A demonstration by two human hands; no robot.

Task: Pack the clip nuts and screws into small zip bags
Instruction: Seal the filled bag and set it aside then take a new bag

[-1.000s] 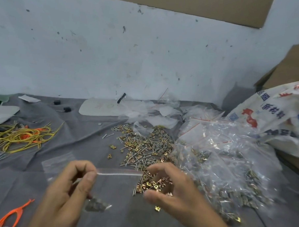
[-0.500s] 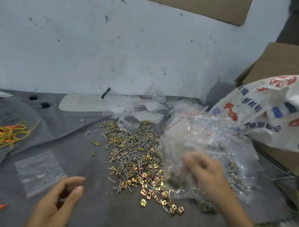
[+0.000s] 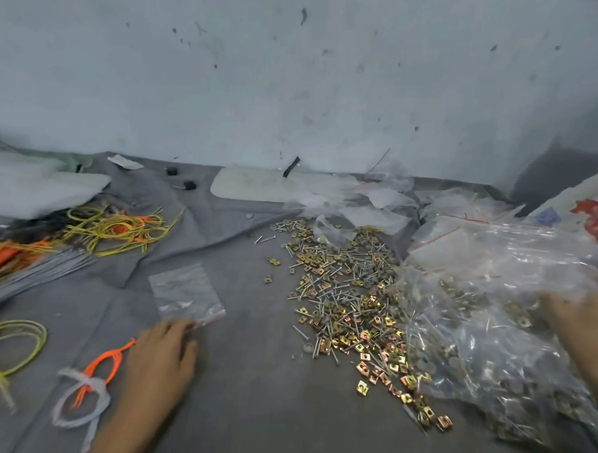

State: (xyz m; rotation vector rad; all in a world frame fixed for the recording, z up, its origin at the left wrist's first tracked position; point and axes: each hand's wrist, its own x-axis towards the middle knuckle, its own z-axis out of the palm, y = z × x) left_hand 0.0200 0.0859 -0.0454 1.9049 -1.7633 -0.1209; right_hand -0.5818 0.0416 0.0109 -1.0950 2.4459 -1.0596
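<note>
The left hand (image 3: 161, 357) lay palm down on the gray counter (image 3: 255, 412). Its fingers (image 3: 178, 327) were mostly straight and close together. Their tips were right at the near edge of a small empty zip bag (image 3: 187, 291), but I could not tell if they touched it. The bag lay flat on the counter. A little way to its right was a long heap of gold clip nuts (image 3: 363, 366) and silver screws (image 3: 325, 292), all mixed up and loose. Just right of the heap, and touching it, was a big pile of full bags (image 3: 486, 303) with more nuts and screws inside. The right hand (image 3: 584, 328) was on top of that pile at the right edge. It was blurry, so I could not tell how its fingers were set. Near the left hand lay an orange tie (image 3: 105, 363) and a white tie (image 3: 81, 398). A yellow loop (image 3: 15, 340) lay further left. A bunch of yellow ties (image 3: 119, 228) sat far back on the left. A printed sack (image 3: 586, 211) was behind the full bags.
</note>
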